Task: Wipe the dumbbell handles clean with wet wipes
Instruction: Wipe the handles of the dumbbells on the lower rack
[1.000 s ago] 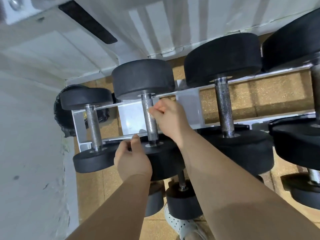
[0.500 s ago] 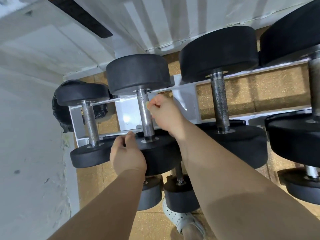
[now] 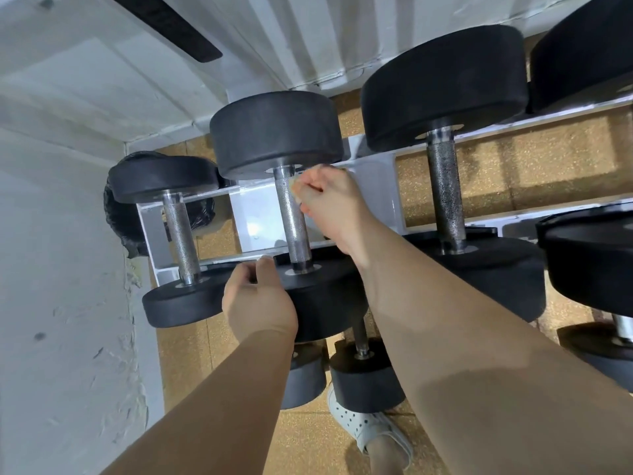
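We count four dumbbells across the upper rails of the white rack [image 3: 376,180]. A small dumbbell [image 3: 180,234] lies left of the left hand [image 3: 257,303], and the middle dumbbell [image 3: 274,132] lies between the two hands. A larger dumbbell [image 3: 445,197] sits right of the right hand [image 3: 334,207], and beyond it a fourth dumbbell [image 3: 589,262] is cut off by the frame edge. Three lower dumbbells [image 3: 366,382] show only in part: two beneath the forearms and one at the far right.

The left hand grips the near head of the middle dumbbell. Its thumb lies on top and its fingers curl over the rim, mostly out of sight. The right hand is bunched, knuckles up, with its fingertips against the upper part of the knurled handle [image 3: 294,231], just below the far head. Something pale shows at those fingertips. It is too small for us to tell whether it is a wipe or what, if anything, the fingers pinch.

Left of the small dumbbell a dark bundle [image 3: 118,214] is half hidden. One white perforated shoe [image 3: 359,423] shows between the forearms.
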`<state>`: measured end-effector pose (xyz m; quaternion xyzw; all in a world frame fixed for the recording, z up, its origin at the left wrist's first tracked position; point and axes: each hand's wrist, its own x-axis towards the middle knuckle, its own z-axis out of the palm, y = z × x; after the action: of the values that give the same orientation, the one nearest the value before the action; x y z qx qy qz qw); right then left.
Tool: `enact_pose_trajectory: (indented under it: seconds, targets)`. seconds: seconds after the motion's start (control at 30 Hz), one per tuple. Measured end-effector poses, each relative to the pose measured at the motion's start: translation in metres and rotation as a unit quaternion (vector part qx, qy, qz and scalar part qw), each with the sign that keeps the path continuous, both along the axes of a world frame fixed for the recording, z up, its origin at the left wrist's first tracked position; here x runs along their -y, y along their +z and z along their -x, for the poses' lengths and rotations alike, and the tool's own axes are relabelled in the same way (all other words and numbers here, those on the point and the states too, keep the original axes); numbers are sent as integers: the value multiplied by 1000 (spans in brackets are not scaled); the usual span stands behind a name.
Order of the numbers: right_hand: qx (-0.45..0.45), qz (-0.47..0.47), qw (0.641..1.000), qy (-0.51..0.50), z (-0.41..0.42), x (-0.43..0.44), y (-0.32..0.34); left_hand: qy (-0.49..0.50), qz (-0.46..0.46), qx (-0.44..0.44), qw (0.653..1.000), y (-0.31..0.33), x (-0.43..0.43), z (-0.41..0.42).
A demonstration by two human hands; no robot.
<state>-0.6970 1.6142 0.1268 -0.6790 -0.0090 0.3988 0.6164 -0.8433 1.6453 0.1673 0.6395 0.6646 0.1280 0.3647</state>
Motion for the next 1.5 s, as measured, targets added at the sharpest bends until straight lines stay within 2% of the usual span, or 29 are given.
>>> enact_pose_trajectory:
  seconds: [0.07,0.23,0.47,0.57,0.67,0.7,0.77,0.83,0.97,1.03,1.1,1.2,1.23,1.37,1.5]
  targets:
    - [0,-16,1000,-15,2,-1,0,0,0,-1,1000,-1,0,-1]
    - [1,2,997,79,25,24,-6,-14,-6,-6,1000,-1,0,1]
    - [39,4,998,-45,1,-16,-8,-14,8,-12,1000,-3,-2,1]
    - [18,28,999,39,13,6,-8,-21,-3,-26,999,-3,-2,1]
    - [30,81,976,200,23,30,-9,-28,-13,-32,999,-3,-2,2]
    - [34,90,970,225,23,32,-9,-29,-13,-31,999,-3,-2,2]
    - [33,83,975,202,20,29,-9,-27,-12,-24,999,-2,-2,1]
    - [27,43,990,128,16,21,-10,-20,-12,-18,1000,-2,-2,2]
    - [53,18,998,37,0,-4,-6,-9,0,-4,1000,-1,0,1]
    - [54,16,998,31,-1,-6,-2,-8,3,-2,1000,0,0,0]
    - [82,49,990,102,7,8,0,-7,0,-2,1000,0,0,-1]
    - [95,94,958,255,24,32,-1,-7,-7,-9,1000,-1,0,0]
    - [108,101,952,270,27,35,-2,-9,-8,-12,1000,-1,0,0]
    - [135,56,981,130,24,21,-7,-13,-10,-11,1000,0,0,0]
    - [163,33,985,38,8,-5,2,-8,-3,-11,1000,-1,-1,1]
